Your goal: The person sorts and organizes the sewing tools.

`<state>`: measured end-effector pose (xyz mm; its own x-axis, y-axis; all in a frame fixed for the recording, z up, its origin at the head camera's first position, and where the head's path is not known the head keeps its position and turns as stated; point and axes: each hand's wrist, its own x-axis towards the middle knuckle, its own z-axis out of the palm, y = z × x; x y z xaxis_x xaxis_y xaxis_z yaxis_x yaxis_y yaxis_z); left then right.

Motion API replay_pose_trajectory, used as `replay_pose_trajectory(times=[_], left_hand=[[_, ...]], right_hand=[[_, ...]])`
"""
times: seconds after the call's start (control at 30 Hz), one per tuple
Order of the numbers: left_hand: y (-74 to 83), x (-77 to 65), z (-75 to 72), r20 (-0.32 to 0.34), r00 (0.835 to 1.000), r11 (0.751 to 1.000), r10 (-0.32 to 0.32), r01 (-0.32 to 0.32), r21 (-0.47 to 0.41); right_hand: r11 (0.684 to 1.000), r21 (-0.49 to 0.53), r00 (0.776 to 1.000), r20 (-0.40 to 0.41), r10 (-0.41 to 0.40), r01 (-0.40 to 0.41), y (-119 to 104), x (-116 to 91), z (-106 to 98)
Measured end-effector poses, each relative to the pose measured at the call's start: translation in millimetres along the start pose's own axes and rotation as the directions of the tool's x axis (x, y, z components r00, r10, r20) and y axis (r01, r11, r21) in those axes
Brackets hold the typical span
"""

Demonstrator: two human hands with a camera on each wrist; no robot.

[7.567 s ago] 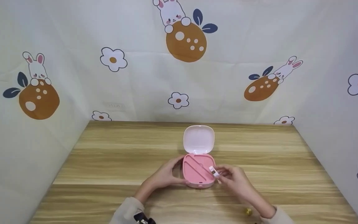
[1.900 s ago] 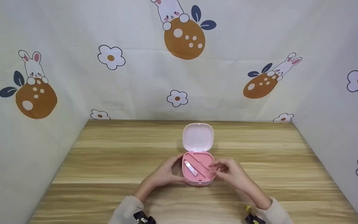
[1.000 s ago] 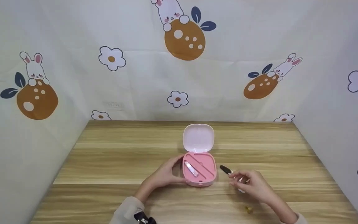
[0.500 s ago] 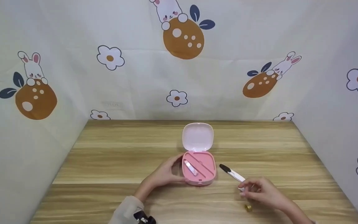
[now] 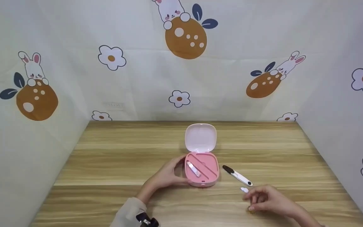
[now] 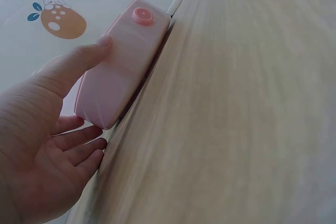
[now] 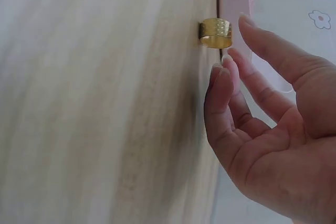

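Observation:
My left hand (image 5: 168, 175) grips the left side of a small pink box (image 5: 208, 164), thumb on its front wall and fingers behind, as the left wrist view also shows. The lid (image 5: 201, 138) stands raised at the back. In the box's left diagonal slot lies a short whitish strip-like piece (image 5: 193, 169). My right hand (image 5: 271, 200) hovers low at the right, fingers loosely curved and holding nothing. Close to its thumb and fingertips, a dimpled gold thimble ring (image 7: 216, 32) stands on the table with a gap around it; in the head view the hand largely hides it.
Right of the box lies a slim tool (image 5: 239, 178), black at one end and white at the other. A small white cloud-shaped piece (image 5: 244, 189) sits just past the right fingertips. Patterned cloth walls (image 5: 137, 94) bound the wooden table (image 5: 121, 142).
The whitish piece, earlier in my right hand, now lies in the box. My right hand has drawn back from the black-and-white tool toward the ring, uncovering the cloud-shaped piece. My left hand stays put.

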<state>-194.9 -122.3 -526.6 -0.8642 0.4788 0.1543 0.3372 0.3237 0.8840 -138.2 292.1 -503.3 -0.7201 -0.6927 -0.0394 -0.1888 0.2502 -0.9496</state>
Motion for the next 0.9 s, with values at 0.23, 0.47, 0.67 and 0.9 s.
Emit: replay_pose_trajectory(times=[0.23,0.47,0.67,0.9], left_hand=[[-0.2,0.0,0.2,-0.001,1.000,1.000,-0.017,0.017,0.003],[0.7,0.4,-0.5,0.004,0.999,0.999,-0.043,0.043,0.016],[0.8,-0.4,-1.0,0.001,0.999,0.998,-0.050,0.050,0.024],[-1.3,-0.4,0.6,0.002,1.000,1.000,-0.031,0.031,-0.005]], right_hand=[[1.000,0.016,1.000,0.022,0.016,-0.017,5.0,-3.0,-3.9],[0.997,0.075,0.998,0.057,0.014,-0.018,9.3,-5.9,-8.5],[0.997,0.075,0.999,0.047,0.002,-0.006,11.9,-5.5,-7.6],[0.999,0.046,0.999,0.029,-0.024,0.023,15.1,-5.7,-5.3]])
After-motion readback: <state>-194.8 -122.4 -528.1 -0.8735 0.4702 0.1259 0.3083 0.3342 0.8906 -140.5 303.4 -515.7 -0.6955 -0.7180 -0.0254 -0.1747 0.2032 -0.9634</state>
